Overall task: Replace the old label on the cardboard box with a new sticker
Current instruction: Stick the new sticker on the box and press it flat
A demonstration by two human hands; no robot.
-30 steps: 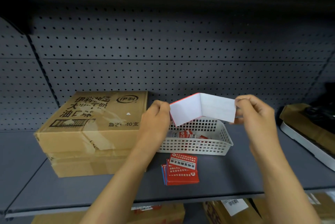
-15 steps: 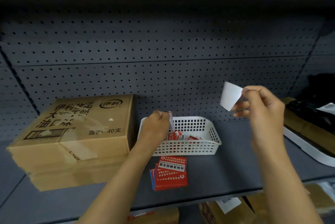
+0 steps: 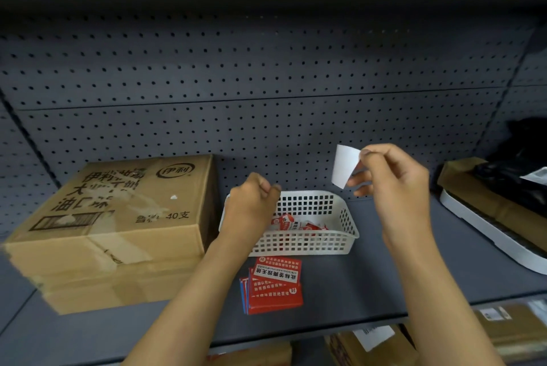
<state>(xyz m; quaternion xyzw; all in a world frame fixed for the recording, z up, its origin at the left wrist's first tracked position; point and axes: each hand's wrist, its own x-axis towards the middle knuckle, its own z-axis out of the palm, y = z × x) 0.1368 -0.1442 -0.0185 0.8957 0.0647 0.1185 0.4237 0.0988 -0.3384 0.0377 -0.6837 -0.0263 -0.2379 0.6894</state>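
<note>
White paper (image 3: pixel 344 166), apparently the peeled backing, is pinched in your right hand (image 3: pixel 393 185), raised above the basket (image 3: pixel 349 219). Your left hand (image 3: pixel 251 203) is curled shut at the basket's near-left corner; whether its fingers hold the sticker cannot be told. Discard the backing first. Keep adhesive off your fingers, then press the sticker flat on the cardboard box (image 3: pixel 118 217), which sits on the shelf (image 3: pixel 384 277) left of the basket. Both forearms reach forward.

Single head-worn wide-angle view; looked forward and slightly down at a grey shelf (image 3: pixel 370 285) and pegboard back panel (image 3: pixel 266 75), from close range, forearms entering from below.
</note>
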